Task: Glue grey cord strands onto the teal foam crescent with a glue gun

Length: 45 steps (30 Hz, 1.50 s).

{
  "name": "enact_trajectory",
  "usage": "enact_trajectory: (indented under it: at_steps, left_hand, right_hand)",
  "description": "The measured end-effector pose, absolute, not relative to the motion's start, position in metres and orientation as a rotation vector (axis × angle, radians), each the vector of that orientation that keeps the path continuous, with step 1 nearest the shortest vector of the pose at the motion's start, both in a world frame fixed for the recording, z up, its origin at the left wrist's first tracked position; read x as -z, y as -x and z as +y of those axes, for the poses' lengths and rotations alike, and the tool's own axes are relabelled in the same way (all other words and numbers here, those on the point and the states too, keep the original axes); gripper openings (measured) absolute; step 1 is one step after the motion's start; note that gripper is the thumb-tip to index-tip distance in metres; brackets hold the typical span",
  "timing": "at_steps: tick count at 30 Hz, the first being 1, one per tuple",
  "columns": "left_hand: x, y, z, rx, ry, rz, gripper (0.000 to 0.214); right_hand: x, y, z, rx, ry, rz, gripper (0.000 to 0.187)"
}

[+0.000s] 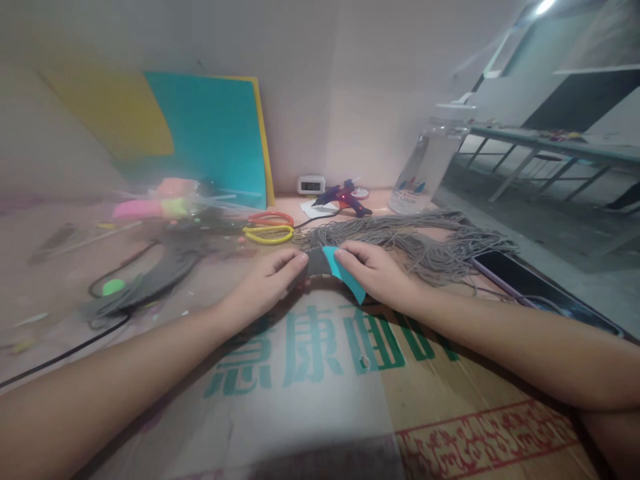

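Between my hands, a short curved grey band is held above the board, its surface looking like wound cord. My left hand pinches the band's left end between thumb and fingers. A small teal piece of foam or paper lies against the band's right end, its lower corner hanging free. My right hand is closed on the teal piece, thumb on top. The fingertips behind both are hidden. Just beyond my hands lies a loose heap of grey cord.
Scissors with red and yellow handles, a glue gun and a small digital clock sit near the wall. A water bottle and a phone are at right. Teal sheets lean behind; a grey curved piece lies left.
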<state>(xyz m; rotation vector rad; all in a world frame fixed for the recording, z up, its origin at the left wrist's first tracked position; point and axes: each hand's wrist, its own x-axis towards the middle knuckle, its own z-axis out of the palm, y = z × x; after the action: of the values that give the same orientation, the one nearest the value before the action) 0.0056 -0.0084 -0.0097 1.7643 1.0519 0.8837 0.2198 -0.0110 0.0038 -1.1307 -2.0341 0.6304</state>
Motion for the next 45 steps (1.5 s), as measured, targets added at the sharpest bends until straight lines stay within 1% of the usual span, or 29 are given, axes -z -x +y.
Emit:
enact_trajectory:
  at_steps: [9,17,21,23,27,37,45]
  left_hand:
    - [0.001,-0.0074,-0.0104,-0.934,-1.826,1.128,0.027]
    - [0.0002,-0.0044,-0.0093,-0.924,-1.829,1.134,0.027]
    - [-0.0002,-0.0051,-0.005,-0.953,-1.847,1.104,0.036]
    - [0.0006,-0.0054,-0.0042,-0.912,-1.835,1.114,0.037]
    - [0.0028,-0.0052,-0.0053,-0.819,-1.829,1.129,0.036]
    - [0.0013,-0.0067,-0.0058,-0.812,-1.894,1.121,0.034]
    - [0.0038,-0.0071,-0.0071,-0.787,-1.854,1.093,0.025]
  right_hand:
    - [-0.005,-0.2199,-0.0108,-0.63,1.153,-2.096,0.033]
    - [-0.0055,-0.2196,-0.012,-0.683,1.148,-2.144,0.032]
    - [-0.0054,-0.221,-0.0103,-0.712,1.16,-2.12,0.031]
    - [-0.0048,-0.222,-0.0086,-0.695,1.156,-2.108,0.032]
    - [-0.0032,-0.2228,-0.006,-0.676,1.167,-2.095,0.032]
    - [-0.0036,-0.2227,-0.0074,-0.656,1.18,-2.112,0.032]
    - [-0.0038,-0.2228,-0.0065,-0.666,1.2,-2.101,0.033]
